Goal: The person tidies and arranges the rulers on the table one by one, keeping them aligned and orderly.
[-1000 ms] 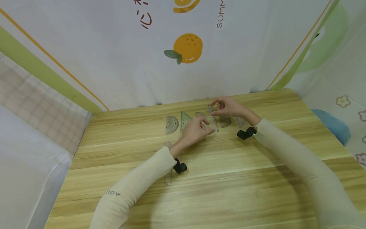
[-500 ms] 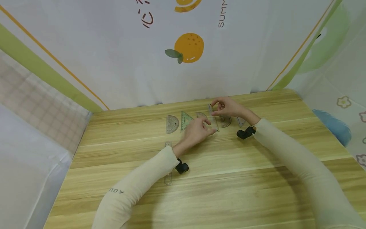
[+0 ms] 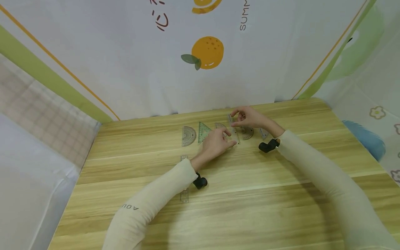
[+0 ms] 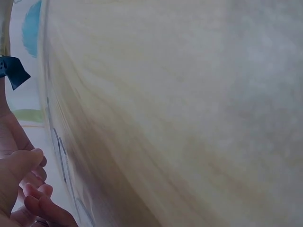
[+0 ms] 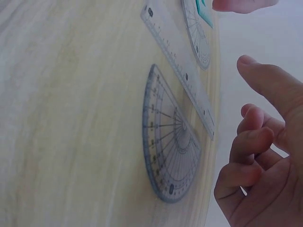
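My left hand [image 3: 215,144] and right hand [image 3: 250,117] hover over a clear straight ruler [image 3: 235,134] in the row of drawing tools. Neither holds anything; thumb and forefinger stand apart on each. In the right wrist view my right hand [image 5: 265,156] is off the tabletop, fingers loosely bent, with the ruler [image 5: 177,66] and a clear protractor [image 5: 170,142] flat on the wood. Left of the ruler lie another protractor [image 3: 220,125], partly behind my left hand, a green set square [image 3: 203,130] and a greyish protractor [image 3: 189,136].
Right of the hands lies a clear piece with a straight edge [image 3: 263,133], partly hidden by my right wrist. A second clear ruler [image 3: 184,197] lies nearer on the wooden table [image 3: 250,208], under my left forearm. A printed cloth [image 3: 125,69] hangs behind the table.
My left hand has shifted very slightly to the right. The right hand stays in place, and the drawing tools lie as before.
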The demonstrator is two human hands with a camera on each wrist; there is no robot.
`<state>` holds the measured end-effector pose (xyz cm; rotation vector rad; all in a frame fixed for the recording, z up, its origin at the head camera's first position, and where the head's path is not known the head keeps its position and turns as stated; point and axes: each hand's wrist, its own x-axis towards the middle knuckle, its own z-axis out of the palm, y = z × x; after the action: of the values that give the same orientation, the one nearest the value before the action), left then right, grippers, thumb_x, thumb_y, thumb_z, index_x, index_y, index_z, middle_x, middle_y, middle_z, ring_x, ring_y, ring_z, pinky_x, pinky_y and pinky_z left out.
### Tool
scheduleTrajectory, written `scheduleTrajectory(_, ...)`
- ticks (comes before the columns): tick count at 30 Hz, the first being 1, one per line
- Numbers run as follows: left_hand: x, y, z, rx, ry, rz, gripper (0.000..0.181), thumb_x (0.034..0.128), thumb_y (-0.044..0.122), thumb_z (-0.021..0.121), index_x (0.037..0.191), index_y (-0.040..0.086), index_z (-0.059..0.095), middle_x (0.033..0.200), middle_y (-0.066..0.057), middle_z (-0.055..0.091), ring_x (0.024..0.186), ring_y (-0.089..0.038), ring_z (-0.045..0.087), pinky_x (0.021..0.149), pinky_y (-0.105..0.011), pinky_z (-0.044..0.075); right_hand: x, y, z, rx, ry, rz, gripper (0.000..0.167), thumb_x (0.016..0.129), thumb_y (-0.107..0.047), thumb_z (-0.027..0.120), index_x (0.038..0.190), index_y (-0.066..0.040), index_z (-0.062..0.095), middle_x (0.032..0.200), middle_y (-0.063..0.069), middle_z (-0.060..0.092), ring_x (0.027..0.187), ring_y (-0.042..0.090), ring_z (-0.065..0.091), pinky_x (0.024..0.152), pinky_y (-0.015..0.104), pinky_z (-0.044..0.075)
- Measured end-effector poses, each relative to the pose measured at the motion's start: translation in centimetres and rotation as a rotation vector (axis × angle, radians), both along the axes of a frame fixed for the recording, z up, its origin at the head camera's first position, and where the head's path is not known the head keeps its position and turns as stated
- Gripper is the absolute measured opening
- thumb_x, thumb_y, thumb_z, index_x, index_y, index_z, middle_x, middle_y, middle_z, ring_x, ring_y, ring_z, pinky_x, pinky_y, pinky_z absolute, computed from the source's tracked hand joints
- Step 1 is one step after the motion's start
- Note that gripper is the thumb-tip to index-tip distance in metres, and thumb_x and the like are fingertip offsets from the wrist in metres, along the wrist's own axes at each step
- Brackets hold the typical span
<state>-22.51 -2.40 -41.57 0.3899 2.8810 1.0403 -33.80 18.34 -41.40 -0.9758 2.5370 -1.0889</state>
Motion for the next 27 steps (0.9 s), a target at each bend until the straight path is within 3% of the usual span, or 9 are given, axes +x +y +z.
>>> scheduleTrajectory(27, -0.53, 0.43, -0.01, -0.064, 0.01, 0.025, 0.035, 0.0875, 0.039, 0.082, 0.111, 0.015, 0.07, 0.074, 0.008, 0.062, 0.064, -0.01, 0.058, 0.055, -0.027, 0.045, -0.11, 0.18, -0.02, 0.024, -0.033, -0.035, 0.045, 0.093, -0.021, 0.078, 0.127, 0.003, 0.06, 0.084, 0.01, 0.061, 0.074, 0.025, 0.055, 0.063, 0.033, 0.045)
